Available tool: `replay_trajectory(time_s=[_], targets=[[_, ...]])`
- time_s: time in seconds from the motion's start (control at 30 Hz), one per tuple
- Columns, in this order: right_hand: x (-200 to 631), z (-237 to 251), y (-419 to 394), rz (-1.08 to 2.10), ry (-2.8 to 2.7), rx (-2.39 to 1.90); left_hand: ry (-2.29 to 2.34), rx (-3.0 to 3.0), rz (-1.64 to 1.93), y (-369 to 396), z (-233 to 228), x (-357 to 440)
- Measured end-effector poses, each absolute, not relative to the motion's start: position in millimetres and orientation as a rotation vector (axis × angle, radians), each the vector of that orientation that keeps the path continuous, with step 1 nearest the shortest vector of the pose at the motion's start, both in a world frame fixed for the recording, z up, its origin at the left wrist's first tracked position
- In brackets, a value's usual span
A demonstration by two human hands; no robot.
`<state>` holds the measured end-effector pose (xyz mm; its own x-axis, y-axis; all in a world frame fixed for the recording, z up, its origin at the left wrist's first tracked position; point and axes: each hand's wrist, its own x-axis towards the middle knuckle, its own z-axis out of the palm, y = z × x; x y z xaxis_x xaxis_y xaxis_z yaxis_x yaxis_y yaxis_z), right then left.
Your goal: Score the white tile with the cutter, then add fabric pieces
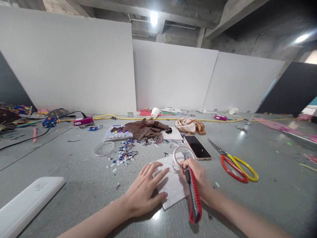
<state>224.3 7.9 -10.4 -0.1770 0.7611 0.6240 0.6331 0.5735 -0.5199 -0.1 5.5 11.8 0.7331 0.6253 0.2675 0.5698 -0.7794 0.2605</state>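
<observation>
Knife grip: our right hand (195, 170) is closed around a red-and-black utility knife (193, 195), handle trailing back toward us, blade end at the far edge of the white sheet (170, 183).
Holding hand: our left hand (146, 191) lies flat and open on the sheet's left half, fingers spread, grasping nothing, pinning it to the grey table (74, 172).
Ring: a clear ring (183, 154) sits on the sheet's far corner, touching the knife tip.
Progress: we judge the cut around the ring barely begun; no cut-out piece shows, and we cannot see a cut line.
Arm pose: both forearms come in low from the near edge, converging on the sheet.
Beyond the sheet: a phone (197, 147) just past it, scissors (235, 163) to its right, paper scraps (125, 153) and a second ring (104, 148) to its far left.
</observation>
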Motion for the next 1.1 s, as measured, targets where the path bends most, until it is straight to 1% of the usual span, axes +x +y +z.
replay_trajectory(time_s=[0.1, 0.4, 0.57, 0.63, 0.83, 1.1], targets=[[222.6, -11.5, 6.3, 0.21, -1.906, -1.128, 0.93, 2.825, 0.466, 4.9, 13.8, 1.0], [221.3, -12.6, 6.1, 0.176, -1.94, -1.074, 0.918, 2.864, 0.439, 8.2, 6.4, 1.1], [222.6, -13.5, 5.0, 0.151, -1.974, -1.031, 0.999, 2.683, 0.631, 8.8, 9.3, -1.7], [222.6, -14.5, 5.2, 0.142, -1.993, -0.994, 0.96, 2.675, 0.683, 8.9, 11.5, -2.0], [222.3, -18.7, 8.0, 0.125, -2.085, -0.854, 0.792, 2.724, 0.674, 10.4, 13.0, -1.3], [220.2, -8.8, 2.3, 0.191, -2.047, -0.967, 0.725, 2.693, 0.652, 7.9, 15.0, -0.1]])
